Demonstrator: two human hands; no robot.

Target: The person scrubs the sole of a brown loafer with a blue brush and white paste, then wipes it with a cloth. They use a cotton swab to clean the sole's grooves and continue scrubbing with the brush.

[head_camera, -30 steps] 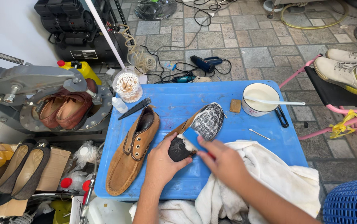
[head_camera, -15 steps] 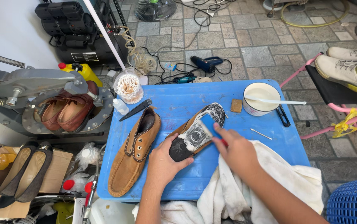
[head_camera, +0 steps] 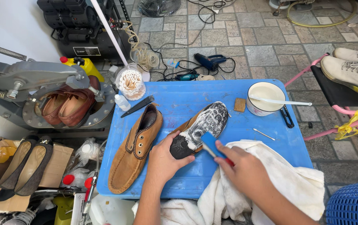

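Shoe scrubbing on a blue table (head_camera: 175, 96) over a stone-paved floor (head_camera: 270, 46).
The left hand (head_camera: 162, 160) grips the soapy upturned shoe (head_camera: 200, 127) on the table; the right hand (head_camera: 245, 171) clasps a brush (head_camera: 210, 143) against its sole, over a white cloth (head_camera: 287, 187).

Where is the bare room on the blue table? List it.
On the blue table: free along the far edge between the cotton swab jar and white bowl, and right of the cotton swab. Crowded mid-table: tan shoe, upturned shoe, both hands.

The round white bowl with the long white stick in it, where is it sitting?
The round white bowl stands at the far right corner of the blue plastic table, right of the small brown sponge block and beyond the white cloth.
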